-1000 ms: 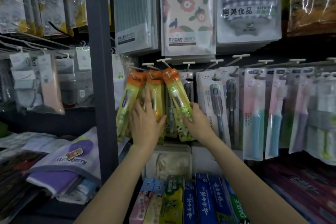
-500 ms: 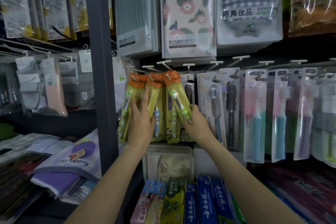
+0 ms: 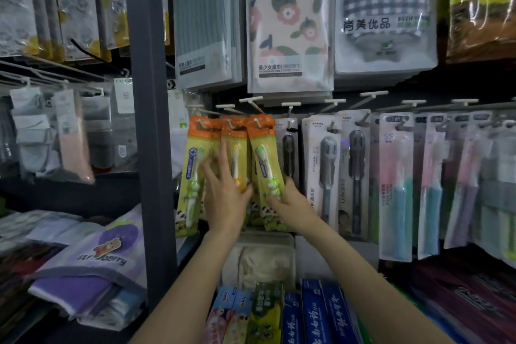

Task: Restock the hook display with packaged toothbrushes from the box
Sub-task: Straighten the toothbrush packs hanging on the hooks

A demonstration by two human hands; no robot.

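Toothbrush packs [image 3: 236, 165] with orange tops are already hung on three hooks at 12 o'clock. The middle pack is touched by the flat, open left hand [image 3: 226, 198]; the 1 o'clock pack [image 3: 265, 173] is pinched by the right hand [image 3: 290, 204]. No box is seen, so what is left cannot be told

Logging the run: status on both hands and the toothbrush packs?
Left hand flat on middle orange-topped pack. Right hand gripping right pack at its bottom. All three stacks on hooks; nothing blocking.
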